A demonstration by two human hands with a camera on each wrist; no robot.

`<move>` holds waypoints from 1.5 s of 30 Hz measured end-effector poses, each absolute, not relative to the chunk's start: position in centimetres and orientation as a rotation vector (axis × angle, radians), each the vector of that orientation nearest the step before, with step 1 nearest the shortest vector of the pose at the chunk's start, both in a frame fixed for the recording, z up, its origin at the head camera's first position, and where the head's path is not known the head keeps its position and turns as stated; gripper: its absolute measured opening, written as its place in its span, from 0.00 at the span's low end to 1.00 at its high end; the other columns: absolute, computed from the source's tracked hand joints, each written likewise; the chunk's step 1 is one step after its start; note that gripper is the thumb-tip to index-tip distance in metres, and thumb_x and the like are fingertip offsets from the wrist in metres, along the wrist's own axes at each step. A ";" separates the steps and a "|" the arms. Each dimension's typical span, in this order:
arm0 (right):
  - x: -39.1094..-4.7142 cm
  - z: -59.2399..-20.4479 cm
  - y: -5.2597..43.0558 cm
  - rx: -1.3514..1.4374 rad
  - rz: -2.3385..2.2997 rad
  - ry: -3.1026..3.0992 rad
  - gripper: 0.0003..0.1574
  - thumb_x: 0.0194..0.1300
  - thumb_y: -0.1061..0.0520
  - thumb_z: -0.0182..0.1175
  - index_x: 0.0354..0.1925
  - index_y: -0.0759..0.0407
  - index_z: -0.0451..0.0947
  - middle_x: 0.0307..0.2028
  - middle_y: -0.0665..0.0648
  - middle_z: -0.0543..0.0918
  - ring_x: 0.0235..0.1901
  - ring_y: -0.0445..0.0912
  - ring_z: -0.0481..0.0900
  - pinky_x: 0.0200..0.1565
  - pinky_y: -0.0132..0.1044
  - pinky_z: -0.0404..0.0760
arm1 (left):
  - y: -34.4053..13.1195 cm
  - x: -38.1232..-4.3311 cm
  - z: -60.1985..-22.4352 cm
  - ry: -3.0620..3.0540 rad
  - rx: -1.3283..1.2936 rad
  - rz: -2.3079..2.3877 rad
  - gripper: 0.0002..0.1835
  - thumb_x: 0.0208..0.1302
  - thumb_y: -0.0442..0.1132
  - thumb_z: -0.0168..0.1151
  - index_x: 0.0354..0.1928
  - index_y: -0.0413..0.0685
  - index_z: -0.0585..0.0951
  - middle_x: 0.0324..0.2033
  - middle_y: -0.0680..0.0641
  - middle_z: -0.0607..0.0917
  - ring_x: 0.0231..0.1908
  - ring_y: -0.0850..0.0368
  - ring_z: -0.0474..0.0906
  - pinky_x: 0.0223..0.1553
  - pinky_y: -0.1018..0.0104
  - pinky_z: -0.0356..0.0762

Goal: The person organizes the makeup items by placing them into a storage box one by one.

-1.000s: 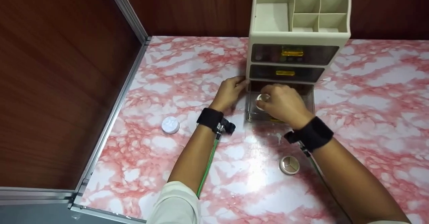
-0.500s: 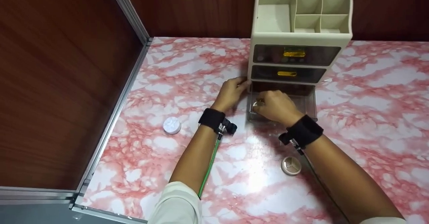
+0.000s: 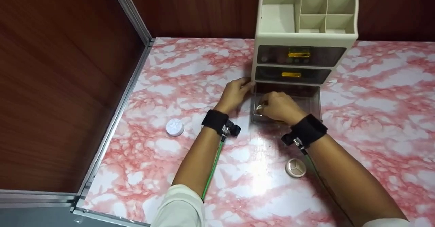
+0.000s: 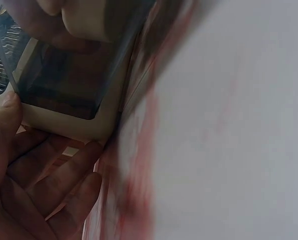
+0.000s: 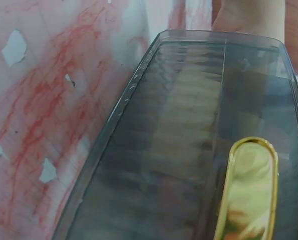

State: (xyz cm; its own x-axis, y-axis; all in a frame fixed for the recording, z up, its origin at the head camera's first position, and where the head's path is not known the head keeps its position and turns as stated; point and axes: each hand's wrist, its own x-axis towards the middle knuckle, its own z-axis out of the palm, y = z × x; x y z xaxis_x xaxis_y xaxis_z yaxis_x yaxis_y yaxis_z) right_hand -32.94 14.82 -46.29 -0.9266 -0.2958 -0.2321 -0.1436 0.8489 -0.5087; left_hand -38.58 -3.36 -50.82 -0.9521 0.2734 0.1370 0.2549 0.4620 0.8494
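Note:
My right hand (image 3: 280, 107) reaches down into the pulled-out clear bottom drawer (image 3: 314, 104) and holds a round, pale-rimmed compact (image 3: 260, 107), mostly covered by the fingers. Through the drawer wall in the left wrist view, the cream side of that compact (image 4: 86, 20) shows beside the fingers. My left hand (image 3: 233, 92) grips the lower left edge of the cream drawer organizer (image 3: 306, 38). Its thumb (image 4: 9, 102) lies on the front edge and its fingers sit along the side. The right wrist view faces the drawer front with its gold handle (image 5: 249, 190); the right hand is hidden there.
A round three-part compact (image 3: 295, 168) lies on the marbled table (image 3: 238, 186) in front of the drawer. Left of the left forearm stands a small round white container (image 3: 175, 127). Two closed drawers with gold handles sit above; brown panels (image 3: 193, 9) border the back and left.
The right hand has moved slightly left and lower inside the bottom drawer with the compact, which now shows less. The left hand keeps its hold on the organizer.

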 end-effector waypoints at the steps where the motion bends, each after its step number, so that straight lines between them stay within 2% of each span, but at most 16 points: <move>1: -33.0 -46.3 14.8 -0.337 -0.714 2.717 0.26 0.58 0.50 0.64 0.54 0.59 0.81 0.48 0.65 0.83 0.43 0.58 0.79 0.46 0.54 0.77 | -3.4 -38.6 -50.8 2.669 0.478 1.544 0.22 0.71 0.56 0.54 0.53 0.49 0.83 0.45 0.54 0.85 0.47 0.66 0.78 0.49 0.74 0.72; 6: -33.0 -46.3 14.9 -0.385 -0.714 2.704 0.25 0.60 0.49 0.63 0.53 0.59 0.81 0.48 0.65 0.82 0.47 0.60 0.79 0.48 0.56 0.76 | -3.4 -38.6 -50.7 2.675 0.476 1.531 0.22 0.71 0.56 0.53 0.53 0.49 0.83 0.46 0.54 0.85 0.48 0.65 0.78 0.50 0.73 0.72; 12: -33.0 -46.4 15.1 -0.447 -0.720 2.703 0.20 0.61 0.49 0.63 0.49 0.57 0.83 0.44 0.62 0.85 0.41 0.57 0.81 0.46 0.53 0.78 | -3.4 -38.6 -50.7 2.670 0.464 1.532 0.22 0.70 0.56 0.54 0.53 0.49 0.83 0.47 0.54 0.85 0.48 0.65 0.78 0.50 0.74 0.71; 20: -32.7 -46.2 15.3 -0.504 -0.731 2.723 0.16 0.63 0.49 0.62 0.45 0.55 0.84 0.41 0.59 0.85 0.39 0.55 0.80 0.42 0.50 0.77 | -3.4 -38.7 -50.8 2.664 0.469 1.548 0.21 0.70 0.55 0.55 0.52 0.49 0.84 0.43 0.55 0.85 0.46 0.66 0.78 0.48 0.73 0.72; 32: -32.8 -46.3 15.3 -0.491 -0.747 2.717 0.18 0.63 0.50 0.63 0.49 0.56 0.83 0.41 0.60 0.84 0.37 0.54 0.79 0.41 0.48 0.77 | -3.4 -38.7 -50.9 2.638 0.479 1.583 0.20 0.70 0.55 0.55 0.50 0.50 0.84 0.43 0.56 0.85 0.45 0.65 0.78 0.48 0.73 0.72; 39: -32.7 -46.3 15.2 -0.517 -0.790 2.724 0.13 0.61 0.55 0.64 0.44 0.57 0.85 0.37 0.57 0.85 0.37 0.52 0.80 0.40 0.47 0.77 | -3.5 -38.7 -50.9 2.657 0.490 1.553 0.21 0.70 0.56 0.55 0.51 0.50 0.84 0.44 0.55 0.85 0.46 0.65 0.78 0.49 0.73 0.72; 45: -32.6 -46.3 15.1 -0.525 -0.797 2.720 0.17 0.62 0.57 0.62 0.50 0.59 0.83 0.40 0.59 0.85 0.40 0.53 0.81 0.42 0.49 0.78 | -3.5 -38.7 -50.9 2.669 0.496 1.539 0.19 0.71 0.55 0.55 0.48 0.50 0.85 0.41 0.55 0.85 0.43 0.65 0.78 0.47 0.72 0.73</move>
